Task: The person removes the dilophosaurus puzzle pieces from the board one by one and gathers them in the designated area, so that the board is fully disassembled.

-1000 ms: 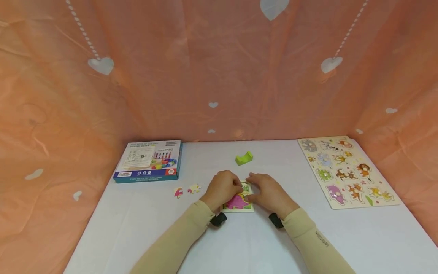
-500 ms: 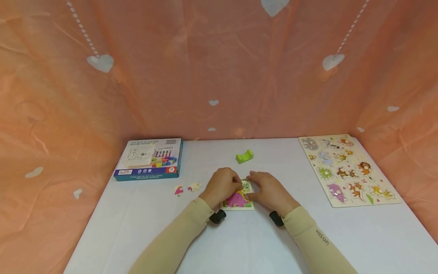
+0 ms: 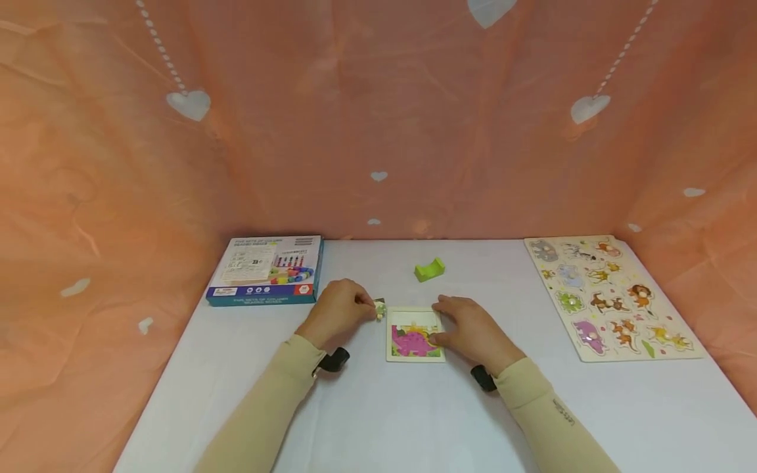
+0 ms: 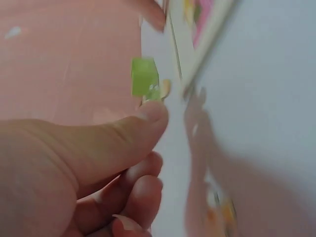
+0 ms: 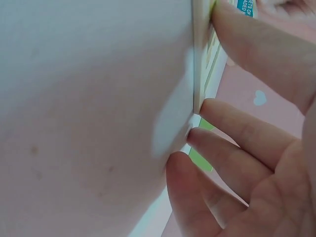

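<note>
My left hand (image 3: pixel 338 310) pinches a small green-and-cream jigsaw piece (image 3: pixel 380 309) between thumb and fingertips, just left of the puzzle tray (image 3: pixel 389 345). In the left wrist view the thumb covers much of the piece (image 4: pixel 154 93). The square tray lies flat; a pink dinosaur picture (image 3: pixel 412 343) fills its lower part, and its upper strip shows the pale base. My right hand (image 3: pixel 476 332) holds the tray's right side, thumb over the picture's edge and a fingertip at the far right corner. Blurred yellow-orange pieces (image 4: pixel 224 215) lie below the left hand in the left wrist view.
A bright green curved block (image 3: pixel 430 270) stands behind the tray. At the back left lies a boxed bead game (image 3: pixel 266 270). A wooden animal peg puzzle board (image 3: pixel 612 302) lies on the right. Orange cloth (image 3: pixel 378 118) walls the table's back and sides.
My left hand has moved left off the tray with the green-and-cream jigsaw piece, baring the tray's upper strip. It now hides the loose pieces on the left. The right hand stays at the tray.
</note>
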Demonstrator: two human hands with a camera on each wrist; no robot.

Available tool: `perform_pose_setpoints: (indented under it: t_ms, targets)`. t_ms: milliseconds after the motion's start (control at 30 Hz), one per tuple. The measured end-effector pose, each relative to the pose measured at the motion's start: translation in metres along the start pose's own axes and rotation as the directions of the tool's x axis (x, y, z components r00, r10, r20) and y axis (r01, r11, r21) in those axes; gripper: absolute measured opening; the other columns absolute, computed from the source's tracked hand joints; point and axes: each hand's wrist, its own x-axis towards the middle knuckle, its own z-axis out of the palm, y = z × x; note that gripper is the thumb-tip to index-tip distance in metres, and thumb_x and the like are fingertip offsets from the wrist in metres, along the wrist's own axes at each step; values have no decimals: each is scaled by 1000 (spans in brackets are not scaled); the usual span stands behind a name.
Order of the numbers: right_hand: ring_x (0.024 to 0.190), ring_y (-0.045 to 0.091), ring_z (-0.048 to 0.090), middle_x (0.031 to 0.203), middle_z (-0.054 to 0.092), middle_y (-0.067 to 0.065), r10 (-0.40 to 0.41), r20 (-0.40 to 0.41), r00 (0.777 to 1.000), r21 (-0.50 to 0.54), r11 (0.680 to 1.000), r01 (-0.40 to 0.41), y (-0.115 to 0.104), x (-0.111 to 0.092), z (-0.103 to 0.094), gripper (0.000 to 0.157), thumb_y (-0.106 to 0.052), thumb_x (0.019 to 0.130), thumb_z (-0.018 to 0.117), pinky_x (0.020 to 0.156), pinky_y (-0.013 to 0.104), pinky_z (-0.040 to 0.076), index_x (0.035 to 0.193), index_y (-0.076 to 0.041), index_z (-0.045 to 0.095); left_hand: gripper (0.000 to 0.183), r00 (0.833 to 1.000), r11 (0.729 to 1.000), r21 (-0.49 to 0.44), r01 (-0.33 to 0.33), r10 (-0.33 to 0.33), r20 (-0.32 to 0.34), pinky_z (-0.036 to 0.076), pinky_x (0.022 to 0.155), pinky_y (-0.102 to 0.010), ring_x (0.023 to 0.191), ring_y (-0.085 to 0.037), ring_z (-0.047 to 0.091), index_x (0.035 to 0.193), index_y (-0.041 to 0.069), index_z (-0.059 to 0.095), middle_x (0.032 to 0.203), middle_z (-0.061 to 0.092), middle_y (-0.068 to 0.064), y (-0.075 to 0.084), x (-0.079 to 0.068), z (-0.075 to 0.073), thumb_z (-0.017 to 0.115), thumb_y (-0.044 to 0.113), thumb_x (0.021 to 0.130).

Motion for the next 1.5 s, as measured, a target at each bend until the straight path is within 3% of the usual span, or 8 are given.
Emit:
perform_pose_setpoints:
  t_ms: [133,400,667,900,1000,1133,1333,1500]
  targets:
    - [151,44,49,161,57,18,-1,-1,1000,3,1000,1,0,-1,-1,65,-28,89,90,125,60,39,145,-4,67,11,999,999,30,37,-38,25,50,86,-37,90,-20,61,82,17,82,84,74,2,-10,-3,-8,87,18,92]
    - [152,44,48,161,56,18,8,6,1000,16,1000,-8,0,-1,0,64,-27,90,89,126,60,38,145,-4,66,13,999,996,93,-4,1,40,52,85,-37,87,-19,60,80,14,80,83,73,1,-12,-2,-7,87,16,91]
    - [153,45,47,163,54,19,7,13,1000,8,1000,-7,-2,-1,-1,66,-28,90,89,125,61,38,147,-4,65,7,999,996,86,13,-16,37,55,88,-38,91,-20,63,88,15,83,90,76,1,-15,-3,-11,85,18,94]
    - [151,45,49,160,57,20,-6,-3,1000,26,1000,6,-3,-4,-2,61,-23,90,87,125,60,38,144,-2,66,6,997,996,-40,79,-78,30,54,64,-30,76,-23,65,98,8,83,90,76,-6,-15,-7,-26,80,14,96]
    - [150,45,50,159,57,20,-24,-11,1000,21,999,24,-3,-4,-2,60,-21,90,87,125,60,38,144,-4,67,6,999,999,-28,26,-26,24,54,69,-30,78,-20,65,99,9,83,91,76,-4,-11,-7,-23,80,13,96]
    - [152,44,49,161,56,18,-51,1,999,45,998,51,-3,-4,0,53,-17,91,86,125,61,39,141,-11,71,4,996,997,16,-81,80,44,54,85,-34,90,-17,62,99,14,84,94,74,2,-5,-9,-8,81,16,97]
    - [150,43,52,158,59,18,-129,19,991,43,991,128,-5,-5,-1,34,-13,94,83,122,61,41,127,-20,81,6,976,977,72,-200,192,108,56,85,-35,87,-15,62,101,15,83,93,70,3,9,-11,11,80,19,98]
    - [148,43,54,157,61,17,-156,41,987,42,987,154,-8,-6,-1,30,-12,96,80,120,61,44,125,-20,82,10,970,969,125,-215,196,146,56,89,-36,90,-14,62,102,14,83,97,71,2,16,-9,19,82,23,97]
